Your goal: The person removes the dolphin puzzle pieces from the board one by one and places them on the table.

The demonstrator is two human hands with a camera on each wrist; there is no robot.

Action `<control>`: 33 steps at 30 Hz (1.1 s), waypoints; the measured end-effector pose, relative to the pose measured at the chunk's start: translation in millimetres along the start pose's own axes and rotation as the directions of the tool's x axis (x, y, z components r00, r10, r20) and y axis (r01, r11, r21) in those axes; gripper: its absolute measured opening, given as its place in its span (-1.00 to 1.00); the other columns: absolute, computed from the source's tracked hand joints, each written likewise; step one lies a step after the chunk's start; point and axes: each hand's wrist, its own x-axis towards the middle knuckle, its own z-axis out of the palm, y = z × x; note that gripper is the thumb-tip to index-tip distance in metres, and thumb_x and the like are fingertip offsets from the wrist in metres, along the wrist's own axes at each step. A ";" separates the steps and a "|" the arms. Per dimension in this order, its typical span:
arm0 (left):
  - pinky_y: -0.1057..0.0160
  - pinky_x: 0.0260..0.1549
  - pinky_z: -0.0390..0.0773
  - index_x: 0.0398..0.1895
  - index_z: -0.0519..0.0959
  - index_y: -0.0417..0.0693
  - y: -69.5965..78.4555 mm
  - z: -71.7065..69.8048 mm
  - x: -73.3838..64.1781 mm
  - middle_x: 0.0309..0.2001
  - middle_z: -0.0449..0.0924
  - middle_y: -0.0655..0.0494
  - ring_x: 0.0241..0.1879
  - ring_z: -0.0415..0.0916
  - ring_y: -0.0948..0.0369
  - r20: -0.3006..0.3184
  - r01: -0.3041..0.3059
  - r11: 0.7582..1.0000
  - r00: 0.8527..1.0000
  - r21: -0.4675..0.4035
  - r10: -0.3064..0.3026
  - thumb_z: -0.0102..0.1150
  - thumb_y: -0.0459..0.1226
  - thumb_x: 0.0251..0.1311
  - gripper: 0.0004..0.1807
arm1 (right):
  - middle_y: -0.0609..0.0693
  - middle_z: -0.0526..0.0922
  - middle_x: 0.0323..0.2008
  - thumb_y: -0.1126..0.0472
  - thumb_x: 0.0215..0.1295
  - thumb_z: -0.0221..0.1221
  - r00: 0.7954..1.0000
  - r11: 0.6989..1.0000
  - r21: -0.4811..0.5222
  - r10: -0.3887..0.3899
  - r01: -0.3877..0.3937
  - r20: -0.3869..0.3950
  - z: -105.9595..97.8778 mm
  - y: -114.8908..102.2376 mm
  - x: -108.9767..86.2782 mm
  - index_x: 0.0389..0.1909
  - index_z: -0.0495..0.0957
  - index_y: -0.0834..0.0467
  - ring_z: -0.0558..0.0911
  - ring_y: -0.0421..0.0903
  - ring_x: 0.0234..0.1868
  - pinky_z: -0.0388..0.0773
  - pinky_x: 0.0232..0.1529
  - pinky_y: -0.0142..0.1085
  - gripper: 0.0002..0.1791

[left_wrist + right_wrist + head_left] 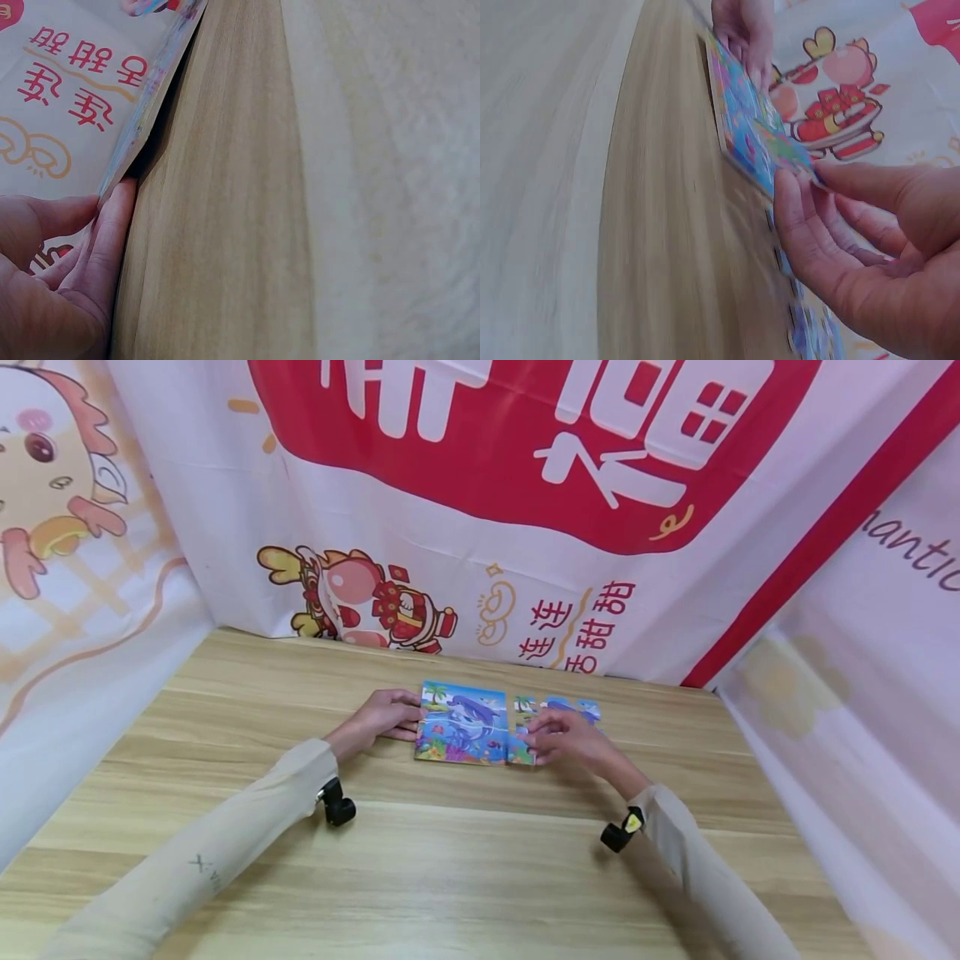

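Observation:
A dolphin picture board (462, 727), showing a palm tree, blue water and corals, is raised a little off the table in the left wrist view. My left hand (386, 716) pinches its left edge between thumb (71, 216) and fingers. At the board's lower right corner, my right hand (566, 742) holds a jigsaw piece (521, 750) between thumb and fingertips. In the right wrist view that piece (789, 152) overlaps the board's near end; whether they touch I cannot tell. Beyond and beneath the right hand lie joined jigsaw pieces (588, 708) with a similar dolphin scene, partly hidden by it.
The wood-grain table (465, 860) runs back to a white cloth (442, 527) printed with red lettering and cartoon figures. Cloth walls (862, 693) also stand at both sides. A small black camera is strapped to each wrist.

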 end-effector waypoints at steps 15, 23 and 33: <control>0.28 -0.21 0.83 0.41 0.43 -0.28 -3.5 0.9 -1.2 -0.19 0.69 0.03 -0.34 0.68 0.28 -0.009 0.008 1.000 1.000 -0.014 -0.008 0.22 -0.29 0.48 -0.49 | 0.26 0.74 -0.25 0.47 0.36 0.30 0.979 0.933 -0.359 -0.105 0.036 -0.174 15.1 5.6 -16.5 -0.14 0.56 0.42 0.73 -0.03 -0.35 0.83 -0.31 -0.18 -0.86; 0.27 -0.20 0.83 0.41 0.44 -0.25 -1.9 3.1 1.9 -0.15 0.69 0.00 -0.33 0.70 0.26 -0.012 0.014 1.000 1.000 -0.008 -0.014 0.22 -0.29 0.48 -0.50 | 0.08 0.70 -0.28 0.43 0.32 0.34 0.960 0.847 -0.532 -0.141 -0.010 -0.243 16.5 8.2 -18.2 -0.21 0.61 0.26 0.64 -0.08 -0.25 0.70 -0.17 -0.30 -0.89; 0.29 -0.22 0.83 0.40 0.44 -0.28 0.2 1.3 2.4 -0.20 0.69 0.02 -0.35 0.69 0.27 0.000 0.005 1.000 1.000 -0.014 -0.005 0.21 -0.30 0.48 -0.50 | 0.05 0.65 -0.31 0.31 0.25 0.46 0.939 0.798 -0.602 -0.206 -0.003 -0.277 18.2 8.0 -17.7 -0.28 0.60 0.22 0.58 -0.08 -0.27 0.65 -0.19 -0.27 -0.81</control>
